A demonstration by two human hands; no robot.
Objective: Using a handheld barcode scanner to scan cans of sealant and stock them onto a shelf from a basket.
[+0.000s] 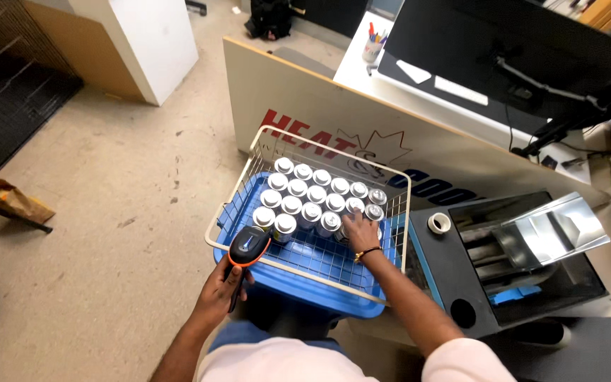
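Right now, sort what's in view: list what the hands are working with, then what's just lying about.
In hand:
left hand holding an orange-and-black handheld scanner
right hand on the silver-topped cans
white wire basket holding the cans
blue bin under it

Lying about:
roll of tape
cup of pens
sheet-metal duct pieces
monitor

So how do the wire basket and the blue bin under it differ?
The wire basket is pale open mesh; the blue bin is solid plastic. The basket directly holds the rows of silver-capped cans; the bin carries the basket. Both are rectangular, open-topped and stacked together.
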